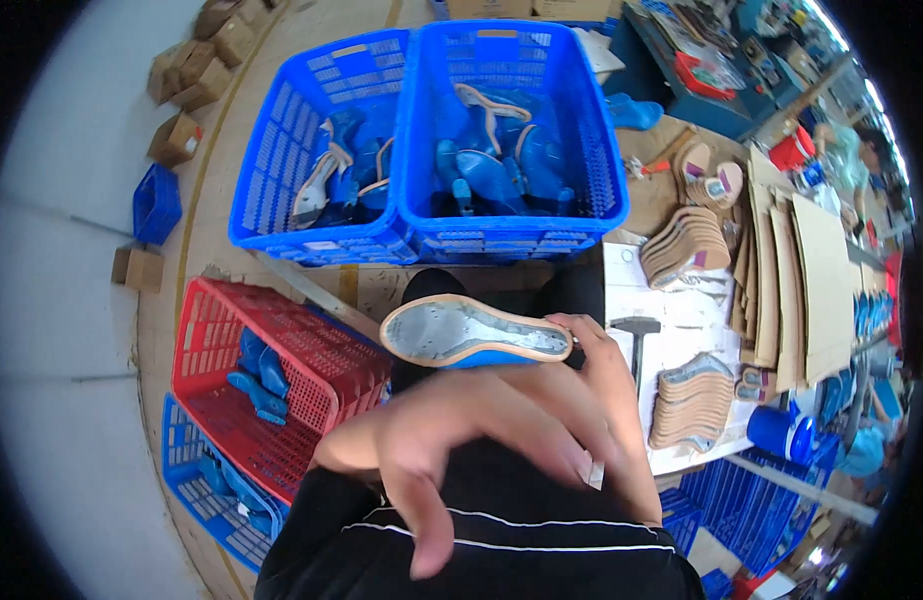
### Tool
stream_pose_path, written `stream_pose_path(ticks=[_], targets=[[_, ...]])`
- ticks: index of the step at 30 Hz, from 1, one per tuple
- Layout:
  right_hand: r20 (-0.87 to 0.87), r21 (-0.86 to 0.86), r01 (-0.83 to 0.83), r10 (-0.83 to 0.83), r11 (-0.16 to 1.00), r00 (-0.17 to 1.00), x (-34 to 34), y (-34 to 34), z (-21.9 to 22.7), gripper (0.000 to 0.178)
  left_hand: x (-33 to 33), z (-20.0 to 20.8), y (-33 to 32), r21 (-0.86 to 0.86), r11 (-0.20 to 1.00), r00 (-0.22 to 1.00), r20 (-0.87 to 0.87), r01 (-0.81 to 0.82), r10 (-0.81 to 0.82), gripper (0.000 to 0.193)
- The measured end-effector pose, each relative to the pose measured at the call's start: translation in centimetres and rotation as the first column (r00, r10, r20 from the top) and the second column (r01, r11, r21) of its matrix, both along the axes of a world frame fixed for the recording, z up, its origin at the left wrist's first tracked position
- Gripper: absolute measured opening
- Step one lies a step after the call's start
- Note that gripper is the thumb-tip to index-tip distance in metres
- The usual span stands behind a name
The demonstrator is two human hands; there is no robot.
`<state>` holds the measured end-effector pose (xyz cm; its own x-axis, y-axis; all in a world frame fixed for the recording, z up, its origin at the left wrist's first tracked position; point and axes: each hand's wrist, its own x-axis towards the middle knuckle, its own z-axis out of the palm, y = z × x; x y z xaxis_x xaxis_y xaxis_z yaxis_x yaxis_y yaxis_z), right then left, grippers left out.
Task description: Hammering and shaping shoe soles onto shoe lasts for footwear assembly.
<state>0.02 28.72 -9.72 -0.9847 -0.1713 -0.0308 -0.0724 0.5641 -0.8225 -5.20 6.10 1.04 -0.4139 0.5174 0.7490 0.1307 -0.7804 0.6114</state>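
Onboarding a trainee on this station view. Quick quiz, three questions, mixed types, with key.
1. Which hand holds the tan-rimmed sole?
2. True or false: the hammer lies inside the red basket.
3. What colour are the two large crates standing side by side, just ahead of the person? a) red b) blue c) green

Key:
1. The right hand, at the sole's right end.
2. False; it lies on the white sheet to the person's right.
3. b

We could pass between the upper sole stack (685, 245) and the lower sole stack (694, 405); hammer (636, 325) sits between that gap and our right hand (602, 362). Blue crate (517, 224) blocks ahead, red crate (222, 310) left.
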Motion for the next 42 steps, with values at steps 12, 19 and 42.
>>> stream_pose_path(ticks=[12,19,42], targets=[[-0.053,-0.066,-0.044,0.040,0.997,0.998,-0.2,1.6,-1.6,0.060,-1.1,-5.0,-7.2,-0.755,-0.132,0.753,-0.654,-0.642,0.074,0.095],[-0.059,-0.082,-0.030,0.025,0.996,0.998,0.2,1.7,-1.9,0.059,-1.3,-4.5,-7.1,-0.778,-0.124,0.781,-0.624,-0.616,0.028,0.095],[0.386,-0.826,0.292,0.106,0.483,0.917,0.1,3.7,-10.2,0.035,-1.3,-5.7,-8.2,-0.701,-0.070,0.702,-0.712,-0.710,0.011,0.066]])
